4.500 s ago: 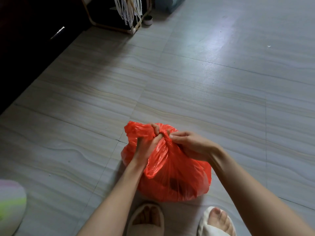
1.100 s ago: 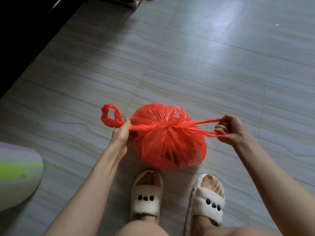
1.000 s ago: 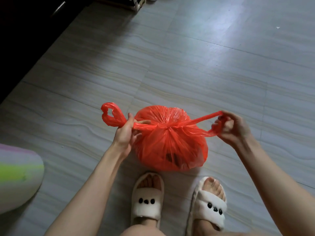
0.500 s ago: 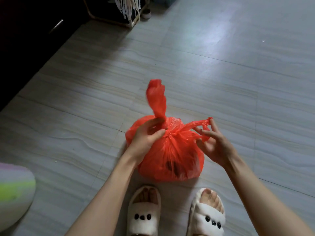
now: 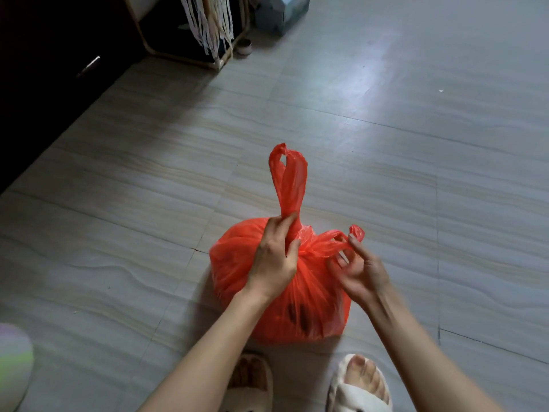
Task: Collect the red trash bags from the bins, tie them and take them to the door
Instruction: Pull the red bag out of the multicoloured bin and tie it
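Note:
A full red trash bag sits on the tiled floor just in front of my feet, its neck gathered into a knot. My left hand pinches the base of one handle loop, which stands upright above the knot. My right hand has fingers hooked in the other handle loop, which lies out to the right. Dark contents show through the plastic low on the bag.
Dark furniture lines the left side. A wooden-framed stand with hanging white strips and a grey-blue box stand at the back. A pale round object sits at the lower left. My white slippers are below the bag.
The two handles were pulled tight sideways a second ago. Now both hands have come in close to the knot, and the left handle loop has swung up to stand upright.

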A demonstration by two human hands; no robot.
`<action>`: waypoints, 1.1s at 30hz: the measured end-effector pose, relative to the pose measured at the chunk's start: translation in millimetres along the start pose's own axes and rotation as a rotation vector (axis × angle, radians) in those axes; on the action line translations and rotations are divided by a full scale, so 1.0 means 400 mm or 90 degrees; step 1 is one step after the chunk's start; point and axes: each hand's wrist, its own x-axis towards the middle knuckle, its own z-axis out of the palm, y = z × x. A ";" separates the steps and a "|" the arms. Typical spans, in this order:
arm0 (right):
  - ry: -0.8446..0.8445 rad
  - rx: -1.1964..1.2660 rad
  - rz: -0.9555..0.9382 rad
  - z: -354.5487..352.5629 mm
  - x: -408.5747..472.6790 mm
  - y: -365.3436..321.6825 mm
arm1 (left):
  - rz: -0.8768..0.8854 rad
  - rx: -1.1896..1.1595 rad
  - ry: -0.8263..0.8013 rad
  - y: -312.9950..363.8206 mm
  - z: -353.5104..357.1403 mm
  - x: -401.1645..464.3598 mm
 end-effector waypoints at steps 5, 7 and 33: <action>0.085 -0.194 -0.120 0.018 0.017 -0.007 | -0.030 0.007 -0.025 -0.027 0.012 0.006; 0.148 -0.324 -0.236 0.028 0.020 -0.028 | -0.028 0.044 -0.067 -0.041 0.008 0.000; -0.124 -1.113 -0.508 0.116 0.022 -0.022 | -0.256 -0.253 -0.118 -0.053 -0.067 0.019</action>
